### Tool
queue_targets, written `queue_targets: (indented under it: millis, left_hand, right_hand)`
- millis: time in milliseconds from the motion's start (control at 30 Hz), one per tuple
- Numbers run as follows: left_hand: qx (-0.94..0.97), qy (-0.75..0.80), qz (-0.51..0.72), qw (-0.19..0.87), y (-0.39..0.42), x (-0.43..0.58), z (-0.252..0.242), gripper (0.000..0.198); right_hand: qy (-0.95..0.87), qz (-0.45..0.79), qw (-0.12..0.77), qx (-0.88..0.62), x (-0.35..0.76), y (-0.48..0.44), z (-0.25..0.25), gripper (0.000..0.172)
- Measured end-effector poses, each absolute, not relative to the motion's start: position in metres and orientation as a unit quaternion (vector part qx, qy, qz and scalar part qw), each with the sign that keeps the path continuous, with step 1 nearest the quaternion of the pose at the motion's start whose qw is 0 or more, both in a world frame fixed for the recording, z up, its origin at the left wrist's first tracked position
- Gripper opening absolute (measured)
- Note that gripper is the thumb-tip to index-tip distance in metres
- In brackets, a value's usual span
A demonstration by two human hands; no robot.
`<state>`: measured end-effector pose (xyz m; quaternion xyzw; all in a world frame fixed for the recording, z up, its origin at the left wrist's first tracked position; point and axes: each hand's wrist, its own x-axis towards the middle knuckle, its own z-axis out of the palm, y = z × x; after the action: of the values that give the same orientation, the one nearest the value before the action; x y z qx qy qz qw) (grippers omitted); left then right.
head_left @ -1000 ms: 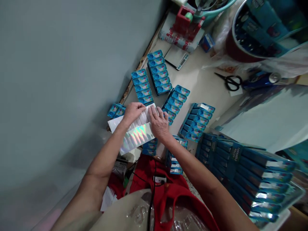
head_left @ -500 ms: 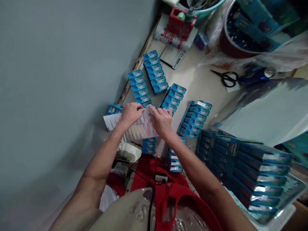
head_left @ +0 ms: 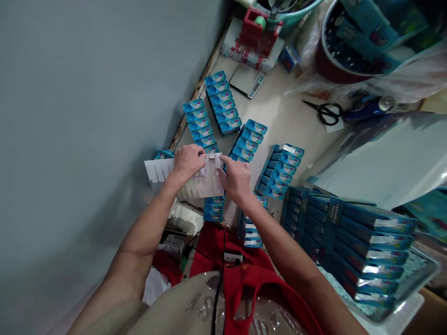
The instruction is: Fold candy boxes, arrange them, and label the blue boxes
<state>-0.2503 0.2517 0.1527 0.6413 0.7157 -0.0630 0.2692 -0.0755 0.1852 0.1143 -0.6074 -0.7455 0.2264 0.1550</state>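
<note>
A white sheet with strips on it (head_left: 202,186) is held up in front of me, over the rows of small blue boxes. My left hand (head_left: 189,163) is closed on its upper part, fingers bent over the strips. At the sheet's right edge is my right hand (head_left: 237,179), thumb and forefinger close to the edge; whether they pinch it is hard to tell. Blue boxes (head_left: 197,120) stand in a row just beyond the sheet, and more (head_left: 213,209) show below it.
More blue box rows (head_left: 279,172) stand on the table. Beyond lie a small scale (head_left: 246,80), red tape dispenser (head_left: 258,35) and black scissors (head_left: 327,113). Stacked blue boxes (head_left: 373,242) rise at right, and a wall (head_left: 87,93) borders the left.
The sheet has turned flatter towards me and its right edge is now straight. My right hand's fingers have spread a little and drawn back from my left hand.
</note>
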Motion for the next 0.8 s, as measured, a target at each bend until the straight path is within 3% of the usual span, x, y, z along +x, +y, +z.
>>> queue_targets:
  millis: [233, 433, 800]
  left_hand:
    - [0.656, 0.690, -0.084, 0.293, 0.262, -0.253, 0.156, 0.024]
    - [0.667, 0.653, -0.060, 0.353, 0.275, -0.264, 0.143, 0.020]
    - [0.660, 0.584, -0.074, 0.467, 0.288, -0.282, 0.123, 0.023]
  right_hand:
    - [-0.807, 0.151, 0.128, -0.556, -0.072, 0.211, 0.101, 0.027]
    - [-0.823, 0.168, 0.128, -0.528, -0.070, 0.220, 0.097, 0.023]
    - [-0.870, 0.124, 0.121, -0.461, -0.067, 0.226, 0.099, 0.032]
